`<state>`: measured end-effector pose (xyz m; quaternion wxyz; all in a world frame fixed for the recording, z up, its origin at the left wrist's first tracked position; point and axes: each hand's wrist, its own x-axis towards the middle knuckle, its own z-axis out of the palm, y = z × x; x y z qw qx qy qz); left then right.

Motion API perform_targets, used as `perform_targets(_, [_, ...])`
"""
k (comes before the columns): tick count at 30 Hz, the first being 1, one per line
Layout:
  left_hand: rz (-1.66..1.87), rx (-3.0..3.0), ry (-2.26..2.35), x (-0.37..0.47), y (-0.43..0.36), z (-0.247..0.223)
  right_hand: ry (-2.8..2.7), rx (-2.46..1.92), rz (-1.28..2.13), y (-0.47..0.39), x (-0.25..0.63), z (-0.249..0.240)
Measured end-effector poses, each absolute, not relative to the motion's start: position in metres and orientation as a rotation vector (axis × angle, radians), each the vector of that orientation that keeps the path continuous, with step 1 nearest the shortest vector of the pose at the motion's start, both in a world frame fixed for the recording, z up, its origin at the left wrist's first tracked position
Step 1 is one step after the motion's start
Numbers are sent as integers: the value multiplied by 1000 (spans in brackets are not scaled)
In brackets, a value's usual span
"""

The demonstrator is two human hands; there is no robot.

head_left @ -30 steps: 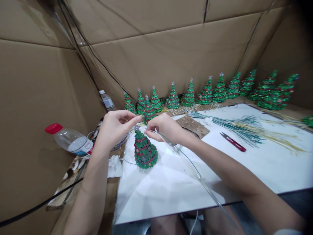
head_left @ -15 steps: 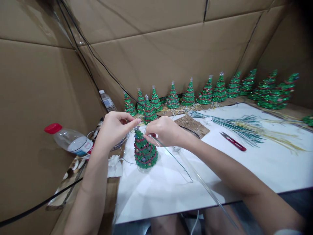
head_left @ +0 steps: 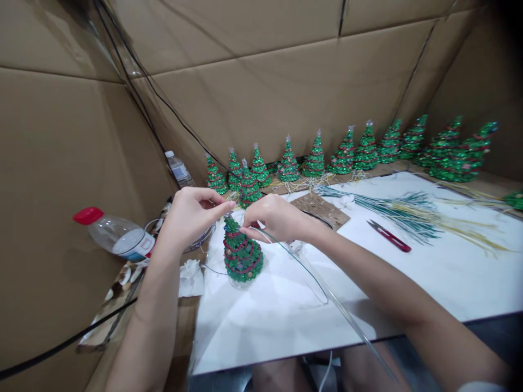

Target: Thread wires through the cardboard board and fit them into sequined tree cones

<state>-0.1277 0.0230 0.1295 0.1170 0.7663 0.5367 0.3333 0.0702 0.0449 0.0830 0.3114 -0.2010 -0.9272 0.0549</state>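
A small green tree [head_left: 243, 256] with dark red garlands and tiny ornaments stands on the white board [head_left: 253, 332]. At its tip, my left hand [head_left: 200, 212] pinches the pale topper, thumb and forefinger together. Close by on the right, my right hand [head_left: 272, 219] is closed, its fingertips beside the upper part of the tree. A thin green wire [head_left: 304, 267] runs from the right fingers down toward the board. The ends of the wire at the fingertips are too fine to make out.
Several finished-looking trees [head_left: 314, 155] line the cardboard wall. Red snips [head_left: 390, 237] and green and yellow wires [head_left: 408, 212] lie right, near a brown cardboard piece [head_left: 322, 209]. At left are a red-capped bottle [head_left: 122, 237], a smaller bottle [head_left: 180, 169] and crumpled tissue [head_left: 191, 277].
The lower end of the green wire has shifted slightly to the right. Both hands have stayed almost in place at the tree's top.
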Motion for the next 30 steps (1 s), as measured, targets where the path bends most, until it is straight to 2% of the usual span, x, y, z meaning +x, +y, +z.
perform_targets(30, [963,2245,1549,-129,24,128,-2476,-527,-121,51,66,72])
